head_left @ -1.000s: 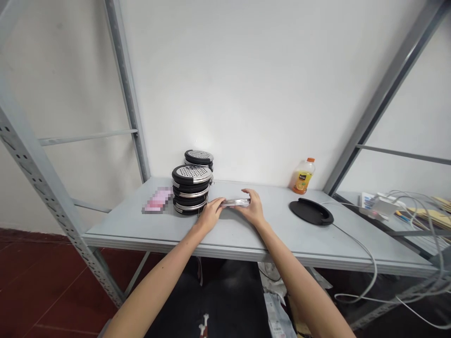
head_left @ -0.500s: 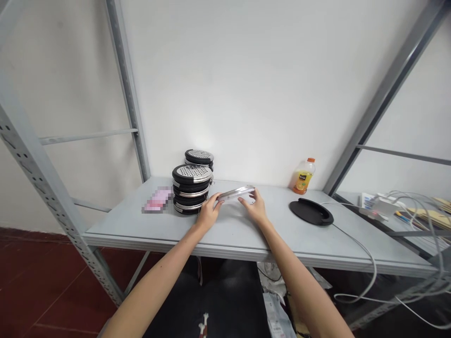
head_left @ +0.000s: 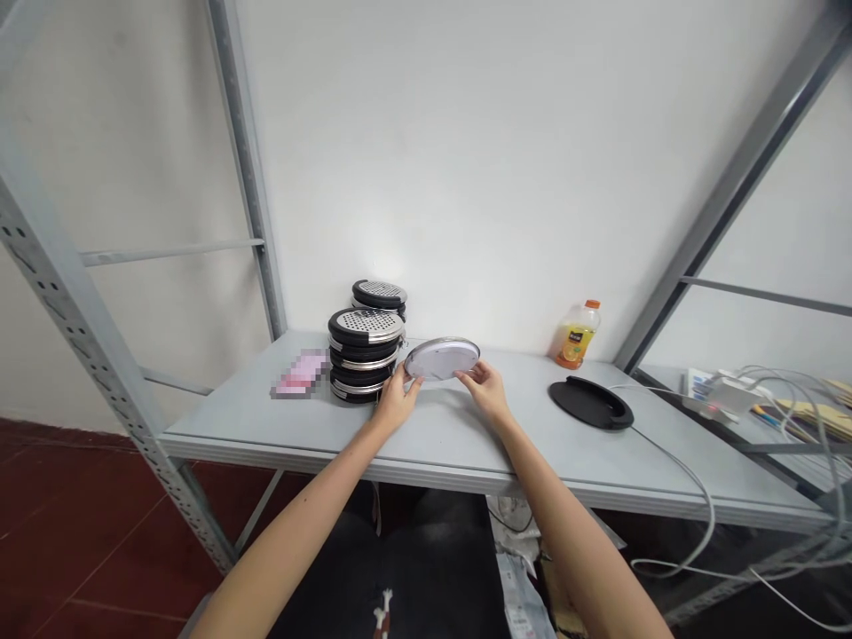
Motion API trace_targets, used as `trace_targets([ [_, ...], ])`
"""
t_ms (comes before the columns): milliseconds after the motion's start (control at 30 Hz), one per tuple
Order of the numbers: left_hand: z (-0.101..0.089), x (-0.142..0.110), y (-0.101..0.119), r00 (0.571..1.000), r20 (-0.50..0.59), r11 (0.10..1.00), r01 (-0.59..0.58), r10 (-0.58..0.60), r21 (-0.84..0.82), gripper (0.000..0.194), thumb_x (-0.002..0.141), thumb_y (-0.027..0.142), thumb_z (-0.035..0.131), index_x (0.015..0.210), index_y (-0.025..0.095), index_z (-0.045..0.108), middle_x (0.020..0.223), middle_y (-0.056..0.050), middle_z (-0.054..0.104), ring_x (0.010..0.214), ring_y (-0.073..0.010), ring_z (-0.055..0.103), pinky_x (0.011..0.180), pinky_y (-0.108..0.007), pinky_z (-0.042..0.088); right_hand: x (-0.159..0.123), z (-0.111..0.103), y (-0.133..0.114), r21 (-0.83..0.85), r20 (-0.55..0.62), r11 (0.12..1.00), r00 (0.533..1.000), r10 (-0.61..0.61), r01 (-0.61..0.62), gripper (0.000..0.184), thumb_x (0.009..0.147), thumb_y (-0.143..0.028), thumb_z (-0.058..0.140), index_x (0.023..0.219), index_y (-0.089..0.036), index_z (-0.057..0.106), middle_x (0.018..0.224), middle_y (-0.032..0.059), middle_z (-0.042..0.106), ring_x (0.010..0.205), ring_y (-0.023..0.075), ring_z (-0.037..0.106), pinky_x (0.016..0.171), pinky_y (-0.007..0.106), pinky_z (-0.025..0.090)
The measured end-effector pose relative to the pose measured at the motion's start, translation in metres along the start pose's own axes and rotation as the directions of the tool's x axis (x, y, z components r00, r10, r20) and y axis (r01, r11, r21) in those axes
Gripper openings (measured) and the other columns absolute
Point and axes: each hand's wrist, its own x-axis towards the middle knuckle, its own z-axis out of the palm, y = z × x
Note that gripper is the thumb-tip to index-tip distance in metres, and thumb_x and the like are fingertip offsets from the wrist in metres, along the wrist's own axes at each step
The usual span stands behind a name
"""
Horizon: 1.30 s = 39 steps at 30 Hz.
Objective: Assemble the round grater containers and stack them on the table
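A flat oval disc with a shiny metal rim and a pale, whitish face (head_left: 442,360) is held tilted above the table, its pale face toward me. At its left edge, my left hand (head_left: 395,398) is closed, thumb on the near face and fingers behind. My right hand (head_left: 485,387) grips the right edge in the same way. Just left of my left hand rises a stack of round black-edged pieces with a perforated metal top (head_left: 366,355). Behind it stands another such stack (head_left: 379,294), partly hidden.
A black round dish-like piece with a raised rim (head_left: 589,405) lies on the grey table (head_left: 459,444) at right, beside a white cable. Behind it stands an orange-juice bottle (head_left: 578,337). A blurred pink item (head_left: 299,373) lies at left. Metal uprights flank the table.
The disc has gone from nearly level and edge-on to tilted up, showing its pale face. Both hands have stayed at its edges. The stacks and bottle have not moved.
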Motion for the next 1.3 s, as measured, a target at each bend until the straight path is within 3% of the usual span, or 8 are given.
trace_targets([
  [167, 0.003, -0.003, -0.006, 1.000, 0.018, 0.999, 0.011, -0.010, -0.035, 0.060, 0.089, 0.031, 0.056, 0.141, 0.017, 0.029, 0.123, -0.016, 0.061, 0.112, -0.0233, 0.061, 0.097, -0.040, 0.048, 0.003, -0.004, 0.000, -0.009, -0.110, 1.000, 0.994, -0.001, 0.000, 0.035, 0.068, -0.044, 0.072, 0.090, -0.019, 0.061, 0.079, 0.0042, 0.067, 0.074, 0.0200, 0.063, 0.072, 0.036, 0.050],
  [333, 0.005, -0.005, -0.010, 0.999, 0.050, 1.000, 0.018, -0.019, 0.025, 0.062, 0.090, 0.031, 0.054, 0.143, 0.020, 0.025, 0.126, -0.016, 0.058, 0.116, -0.0230, 0.058, 0.101, -0.043, 0.045, 0.001, -0.008, 0.007, -0.255, -0.227, 0.964, 0.965, -0.128, 0.068, 0.033, 0.072, -0.047, 0.068, 0.089, -0.020, 0.060, 0.088, 0.0069, 0.068, 0.083, 0.0234, 0.063, 0.072, 0.037, 0.049],
  [467, 0.003, -0.005, -0.008, 0.999, 0.027, 0.995, -0.030, 0.027, 0.097, 0.060, 0.089, 0.030, 0.054, 0.142, 0.021, 0.028, 0.128, -0.014, 0.055, 0.117, -0.0226, 0.056, 0.100, -0.041, 0.045, -0.002, -0.009, 0.017, -0.492, -0.122, 0.855, 0.960, -0.253, 0.163, 0.024, 0.076, -0.042, 0.063, 0.089, -0.023, 0.061, 0.097, 0.0071, 0.069, 0.093, 0.0256, 0.061, 0.079, 0.041, 0.047],
  [567, 0.002, -0.003, -0.006, 0.997, -0.003, 0.984, -0.073, 0.075, 0.164, 0.053, 0.089, 0.025, 0.053, 0.139, 0.021, 0.035, 0.134, -0.012, 0.051, 0.121, -0.0223, 0.053, 0.102, -0.039, 0.043, -0.002, -0.011, 0.022, -0.561, -0.078, 0.805, 0.956, -0.284, 0.194, 0.016, 0.077, -0.034, 0.061, 0.089, -0.023, 0.062, 0.097, 0.0067, 0.068, 0.094, 0.0257, 0.059, 0.080, 0.041, 0.046],
  [700, 0.000, -0.003, -0.003, 0.987, 0.060, 0.955, -0.160, 0.150, 0.250, 0.043, 0.088, 0.020, 0.053, 0.130, 0.018, 0.047, 0.131, -0.012, 0.053, 0.124, -0.0227, 0.049, 0.107, -0.039, 0.039, 0.000, -0.012, 0.022, -0.587, -0.031, 0.772, 0.946, -0.323, 0.244, 0.011, 0.073, -0.023, 0.060, 0.084, -0.023, 0.062, 0.095, 0.0056, 0.068, 0.092, 0.0248, 0.057, 0.080, 0.039, 0.045],
  [900, -0.001, -0.005, 0.001, 0.969, 0.170, 0.918, -0.225, 0.177, 0.326, 0.044, 0.086, 0.019, 0.057, 0.130, 0.021, 0.051, 0.132, -0.010, 0.053, 0.124, -0.0230, 0.048, 0.108, -0.041, 0.037, -0.004, -0.007, 0.013, -0.612, 0.086, 0.721, 0.934, -0.347, 0.324, 0.016, 0.065, -0.014, 0.059, 0.077, -0.023, 0.058, 0.084, 0.0036, 0.066, 0.086, 0.0238, 0.056, 0.081, 0.038, 0.043],
  [1033, -0.002, -0.005, 0.002, 0.962, 0.209, 0.900, -0.241, 0.173, 0.364, 0.040, 0.085, 0.018, 0.060, 0.126, 0.020, 0.057, 0.128, -0.010, 0.057, 0.120, -0.0239, 0.050, 0.106, -0.042, 0.038, -0.008, -0.003, 0.007, -0.618, 0.201, 0.689, 0.923, -0.327, 0.378, 0.017, 0.064, -0.015, 0.061, 0.078, -0.023, 0.055, 0.080, 0.0035, 0.063, 0.082, 0.0230, 0.055, 0.080, 0.036, 0.042],
  [1300, 0.000, -0.004, -0.002, 0.937, 0.258, 0.871, -0.321, 0.235, 0.372, 0.039, 0.091, 0.018, 0.052, 0.130, 0.020, 0.054, 0.137, -0.012, 0.052, 0.129, -0.0241, 0.046, 0.108, -0.043, 0.039, -0.013, 0.002, 0.001, -0.567, 0.252, 0.724, 0.919, -0.302, 0.393, 0.021, 0.066, -0.026, 0.069, 0.076, -0.022, 0.051, 0.075, 0.0009, 0.056, 0.070, 0.0172, 0.051, 0.067, 0.028, 0.041],
])
